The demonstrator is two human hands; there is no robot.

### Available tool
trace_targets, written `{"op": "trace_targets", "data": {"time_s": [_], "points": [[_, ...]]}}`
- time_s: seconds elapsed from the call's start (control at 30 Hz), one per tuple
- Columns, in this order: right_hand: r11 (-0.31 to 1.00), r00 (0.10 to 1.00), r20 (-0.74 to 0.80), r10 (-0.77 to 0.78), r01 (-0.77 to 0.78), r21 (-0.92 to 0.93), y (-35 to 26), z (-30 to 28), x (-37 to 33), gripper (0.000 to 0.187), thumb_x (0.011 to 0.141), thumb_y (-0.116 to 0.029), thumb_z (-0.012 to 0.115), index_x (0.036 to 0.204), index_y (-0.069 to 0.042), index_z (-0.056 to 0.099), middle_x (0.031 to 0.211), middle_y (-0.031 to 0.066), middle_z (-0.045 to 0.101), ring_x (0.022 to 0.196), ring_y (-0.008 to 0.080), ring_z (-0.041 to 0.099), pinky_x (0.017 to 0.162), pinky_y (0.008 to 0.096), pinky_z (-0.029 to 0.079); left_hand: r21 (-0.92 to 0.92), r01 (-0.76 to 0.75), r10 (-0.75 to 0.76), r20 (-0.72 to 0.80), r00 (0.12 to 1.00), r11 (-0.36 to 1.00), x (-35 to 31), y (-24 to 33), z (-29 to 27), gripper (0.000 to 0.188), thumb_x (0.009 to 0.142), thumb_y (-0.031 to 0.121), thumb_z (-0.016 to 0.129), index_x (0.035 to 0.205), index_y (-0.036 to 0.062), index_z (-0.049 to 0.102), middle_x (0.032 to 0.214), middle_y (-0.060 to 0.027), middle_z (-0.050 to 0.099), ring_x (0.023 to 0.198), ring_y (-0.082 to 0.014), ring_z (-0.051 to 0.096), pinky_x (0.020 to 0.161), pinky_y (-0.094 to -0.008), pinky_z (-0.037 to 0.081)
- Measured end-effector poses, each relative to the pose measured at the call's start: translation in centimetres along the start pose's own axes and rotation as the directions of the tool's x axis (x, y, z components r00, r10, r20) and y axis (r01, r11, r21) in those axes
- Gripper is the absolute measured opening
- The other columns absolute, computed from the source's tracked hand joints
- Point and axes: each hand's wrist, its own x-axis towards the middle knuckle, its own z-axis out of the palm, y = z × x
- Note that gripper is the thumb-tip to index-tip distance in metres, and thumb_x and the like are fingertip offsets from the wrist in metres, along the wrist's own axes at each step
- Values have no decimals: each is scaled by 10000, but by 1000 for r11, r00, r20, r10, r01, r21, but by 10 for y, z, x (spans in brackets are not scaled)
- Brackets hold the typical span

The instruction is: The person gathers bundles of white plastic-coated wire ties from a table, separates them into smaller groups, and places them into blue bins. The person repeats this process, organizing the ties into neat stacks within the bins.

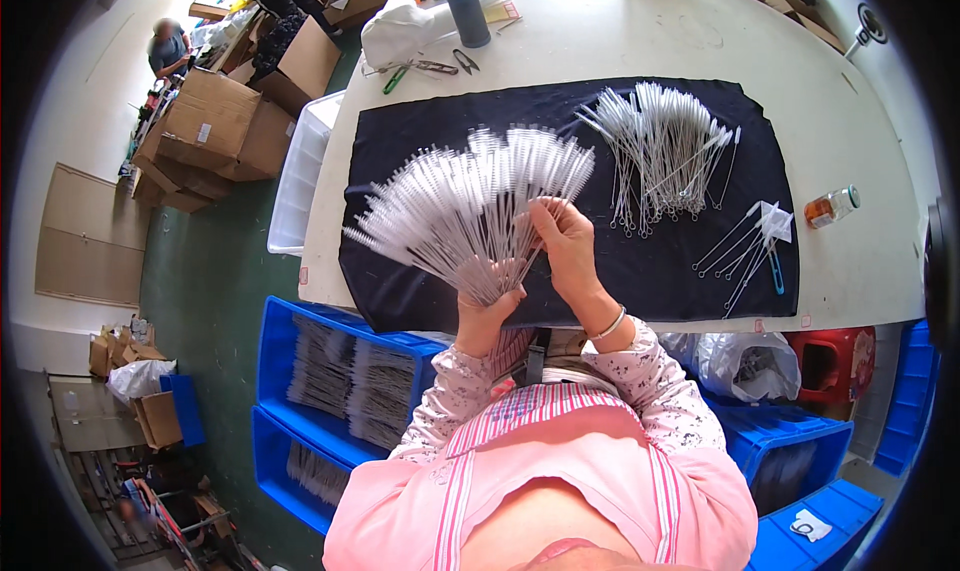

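Note:
A thick fan of wire straw brushes (470, 191) with white bristles stands spread out above the dark cloth (400, 306). My left hand (487, 316) is closed round the lower ends of their stems. At the fan's right edge, the fingertips of my right hand (568, 246) are pinched together on a brush stem, just below the bristles; exactly how many stems they hold is hidden. Farther right on the cloth lies a heap of similar brushes (665, 151), bristles away from me and looped ends toward me. A few loose brushes lie beside a white tag (775, 221) and a blue-handled tool (776, 271).
The white table (600, 31) carries snips (466, 62), a dark blue cylinder (466, 9) and a small glass jar (832, 207). Blue crates (262, 361) of brushes stand below its near edge. Cardboard boxes (215, 121) and other people are at the far left.

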Motion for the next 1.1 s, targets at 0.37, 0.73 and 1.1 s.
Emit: {"op": "trace_targets", "data": {"time_s": [0.37, 0.73, 1.1], "points": [[999, 969, 243, 46, -49, 7, -2, -1, 17, 129, 807, -83, 700, 784, -61, 575, 712, -40, 552, 612, 34, 481, 560, 196, 398, -35, 69, -68, 18, 998, 997, 0, -10, -6, 451, 729, -68, 664, 1129, 53, 495, 1032, -139, 628, 744, -174, 616, 573, -266, 469], [949, 907, 336, 255, -301, 93, -12, -2, 12, 399, 797, -89, 719, 1159, 10, 583, 800, -4, 613, 657, 67, 574, 561, 223, 466, -251, 202, -198, 42, 979, 947, -3, 11, 7, 518, 719, -84, 649, 1191, 60, 490, 1067, -170, 618, 725, -187, 621, 531, -267, 451], [899, 898, 359, 255, -357, 252, -7, -3, 1, 198, 803, -64, 692, 985, -7, 641, 864, 55, 646, 757, 157, 638, 651, 298, 541, -108, 167, -142, 210, 967, 980, -2, 19, -4, 728, 747, -38, 676, 1384, 41, 331, 1100, -122, 584, 806, -153, 601, 625, -256, 461]]}}
